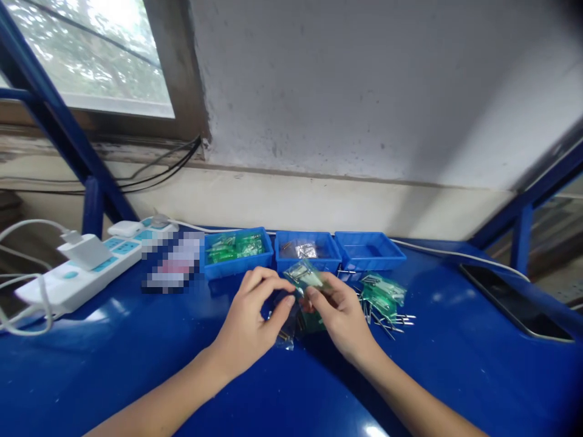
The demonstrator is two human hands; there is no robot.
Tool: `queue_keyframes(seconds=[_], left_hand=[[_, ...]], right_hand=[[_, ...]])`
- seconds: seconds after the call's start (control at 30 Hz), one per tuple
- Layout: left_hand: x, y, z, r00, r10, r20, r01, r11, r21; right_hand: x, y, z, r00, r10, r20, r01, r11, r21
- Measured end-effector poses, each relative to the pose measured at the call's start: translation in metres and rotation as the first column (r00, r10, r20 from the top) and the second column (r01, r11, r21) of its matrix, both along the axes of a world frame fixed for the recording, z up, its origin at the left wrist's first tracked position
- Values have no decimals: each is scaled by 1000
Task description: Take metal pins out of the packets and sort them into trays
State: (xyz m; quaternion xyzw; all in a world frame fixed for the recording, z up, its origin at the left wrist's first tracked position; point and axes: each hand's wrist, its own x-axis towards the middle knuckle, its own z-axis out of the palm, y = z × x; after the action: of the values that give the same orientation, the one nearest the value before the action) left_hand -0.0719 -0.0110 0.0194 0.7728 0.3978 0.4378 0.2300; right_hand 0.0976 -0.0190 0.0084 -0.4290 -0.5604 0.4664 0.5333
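Note:
My right hand point(344, 312) pinches a small clear green plastic bag point(304, 273) with thin metal pieces inside. Beside the bag's left edge, my left hand point(250, 315) is curved, its thumb and forefinger tips slightly apart with nothing visible between them. Below both hands lies another clear bag point(286, 337) with brass-coloured pieces, partly hidden. To the right of my right hand, filled green bags point(382, 296) rest on a loose pile of thin metal rods point(394, 321).
Three blue bins line the wall: one with green bags point(269, 246), one holding clear bags point(336, 258), and another bin point(373, 264). A white power strip point(75, 288) with cables stands left, near a blurred packet point(175, 267). A phone point(514, 300) lies right on the blue table point(136, 358).

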Motion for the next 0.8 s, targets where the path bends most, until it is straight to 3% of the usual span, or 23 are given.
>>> queue_keyframes(seconds=[0.07,0.13,0.2,0.27,0.43,0.57,0.63,0.7,0.8], left_hand=[[1,0,3,987,-38,155,87,943,-323],[3,1,4,945,-25,327,208,816,-540],[5,0,4,909,13,417,274,736,-619],[7,-1,1,910,10,414,276,731,-624],[5,4,-7,947,58,316,104,876,-472],[0,9,-9,966,76,249,-26,980,-197],[-1,7,-10,982,16,188,-10,999,-33],[-1,3,-11,994,-49,102,40,995,93],[-2,-2,-11,995,-96,21,91,979,184]], right_hand=[[0,-1,1,998,-38,53,32,994,100],[1,-2,1,991,-47,125,19,976,217],[3,-2,2,981,-49,187,-12,949,314],[4,-1,3,970,-72,233,-18,932,363],[5,1,2,938,-176,298,81,949,306],[5,2,5,974,-23,227,12,999,47],[5,2,7,990,94,101,-83,991,-107],[5,3,8,988,154,-23,-156,972,-177],[5,0,10,987,159,36,-155,983,-95]])
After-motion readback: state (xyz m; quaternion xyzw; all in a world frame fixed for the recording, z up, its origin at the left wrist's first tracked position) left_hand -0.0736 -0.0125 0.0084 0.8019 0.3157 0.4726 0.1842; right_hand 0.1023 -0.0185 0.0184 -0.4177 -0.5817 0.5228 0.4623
